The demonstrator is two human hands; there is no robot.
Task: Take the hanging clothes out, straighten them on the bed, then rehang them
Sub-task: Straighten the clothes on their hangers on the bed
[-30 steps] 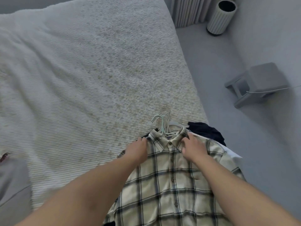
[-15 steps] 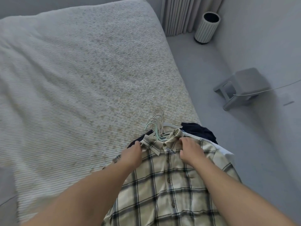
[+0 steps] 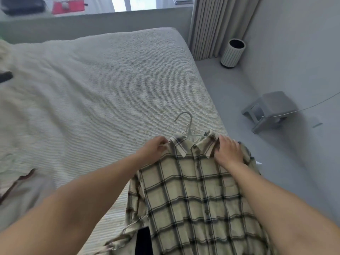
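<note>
Head view looks down on a plaid shirt held at the near right corner of the bed. Left hand grips the shirt's left shoulder beside the collar, fingers curled into the cloth. Right hand lies over the right shoulder with fingers bent down onto the fabric; it seems to be grasping the shirt, though the fingertips are hidden behind the collar fold. Both forearms reach in from the bottom edge.

The shirt is buttoned up, its collar open and pointing away from the person, and its body hangs toward the bottom of the frame over the bed's edge. A pale hanger sticks out of the collar, its hook curving over the bedspread; more hooks may lie bunched just under it, but motion blur makes that hard to say. A dark garment shows below the shirt's lower left hem.

On the floor to the right stands a grey stool with a thin cord running across it. A ribbed white bin stands in the corner next to the curtain. Another garment lies at the bed's left edge.
</note>
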